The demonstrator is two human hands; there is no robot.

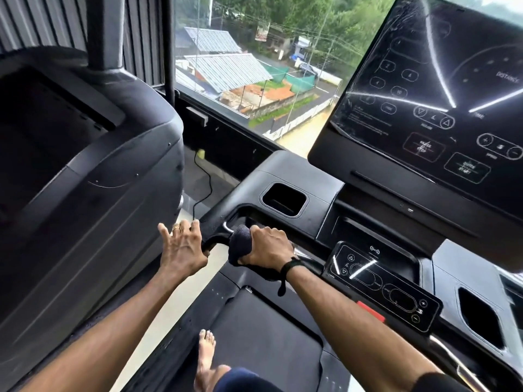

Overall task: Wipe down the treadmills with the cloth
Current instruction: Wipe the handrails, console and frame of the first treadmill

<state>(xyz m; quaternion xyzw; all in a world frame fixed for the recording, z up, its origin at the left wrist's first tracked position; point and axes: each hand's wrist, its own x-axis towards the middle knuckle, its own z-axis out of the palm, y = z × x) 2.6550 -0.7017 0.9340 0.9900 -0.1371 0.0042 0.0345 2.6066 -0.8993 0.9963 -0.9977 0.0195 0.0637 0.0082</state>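
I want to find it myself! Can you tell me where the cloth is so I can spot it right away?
Start at the big black screen on the right, then drop down to the treadmill's curved black handlebar near the middle. The cloth is the dark, bunched lump wrapped over that bar, gripped by the right hand with the black wristband. Unlike the shiny plastic around it, it looks soft and fuzzy.
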